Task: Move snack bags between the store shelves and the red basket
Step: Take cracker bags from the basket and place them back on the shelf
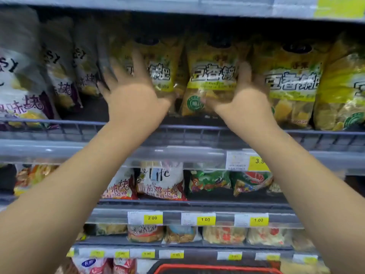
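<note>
Reaching at upper shelf (197, 133) front rail: right hand (245, 99) pinches yellow snack bag (211, 80) by its right edge; left hand (136, 95) fingers spread on neighbouring bag (162, 72). Risk: one-sided grip slips, neighbours topple. Red basket (215, 268) waits below.

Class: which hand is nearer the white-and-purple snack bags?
Left. The left hand is spread just right of the white-and-purple snack bags; the right hand is farther right, holding a yellow bag.
</note>
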`<state>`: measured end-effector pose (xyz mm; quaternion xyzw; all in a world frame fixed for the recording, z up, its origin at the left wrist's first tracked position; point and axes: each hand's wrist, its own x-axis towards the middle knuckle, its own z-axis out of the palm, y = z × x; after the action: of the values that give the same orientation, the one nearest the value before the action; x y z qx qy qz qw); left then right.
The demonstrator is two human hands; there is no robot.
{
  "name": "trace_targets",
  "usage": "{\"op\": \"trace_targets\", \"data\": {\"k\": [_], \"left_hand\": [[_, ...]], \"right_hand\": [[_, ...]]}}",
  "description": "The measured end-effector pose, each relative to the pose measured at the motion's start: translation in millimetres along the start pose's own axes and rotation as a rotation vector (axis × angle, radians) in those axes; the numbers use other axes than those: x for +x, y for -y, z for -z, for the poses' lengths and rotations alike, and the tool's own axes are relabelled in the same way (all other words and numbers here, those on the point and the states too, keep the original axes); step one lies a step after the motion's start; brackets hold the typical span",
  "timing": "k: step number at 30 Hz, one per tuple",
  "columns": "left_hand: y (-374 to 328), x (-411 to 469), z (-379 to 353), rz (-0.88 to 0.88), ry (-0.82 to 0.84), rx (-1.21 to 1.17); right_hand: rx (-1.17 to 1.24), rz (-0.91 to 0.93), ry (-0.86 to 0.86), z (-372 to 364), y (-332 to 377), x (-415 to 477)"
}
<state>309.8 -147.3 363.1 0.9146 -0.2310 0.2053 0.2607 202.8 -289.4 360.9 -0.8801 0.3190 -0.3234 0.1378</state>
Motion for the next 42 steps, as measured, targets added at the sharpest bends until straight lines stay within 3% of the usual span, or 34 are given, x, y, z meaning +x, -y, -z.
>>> {"op": "trace_targets", "data": {"k": [3,6,9,18,25,35,42], "left_hand": [[5.8,-51.0,-5.5,-0.211,-0.193,0.027],[19.6,-107.5,-26.2,-0.333,-0.173,-0.001],[37.1,-166.8,-52.7,-0.355,-0.107,-0.041],[91.0,-351.8,-135.7,-0.3,0.316,0.011],[124.0,-440.4,-188.3,-0.263,0.661,0.162],[127.0,-505.3,-272.4,-0.21,0.861,0.301],[127.1,-540.2,-317.0,-0.137,0.998,0.366]], "right_hand": [[-0.015,0.244,-0.267,-4.7,-11.1,-55.2],[-0.022,0.392,-0.355,-19.2,-31.0,-107.9],[-0.017,0.418,-0.342,-38.1,-56.4,-162.7],[-0.162,0.13,0.15,-94.0,-157.0,-324.7],[-0.337,-0.025,0.499,-128.0,-230.2,-418.4],[-0.541,-0.349,0.823,-164.0,-350.0,-491.5],[-0.471,-0.567,0.987,-181.1,-402.3,-520.8]]}}
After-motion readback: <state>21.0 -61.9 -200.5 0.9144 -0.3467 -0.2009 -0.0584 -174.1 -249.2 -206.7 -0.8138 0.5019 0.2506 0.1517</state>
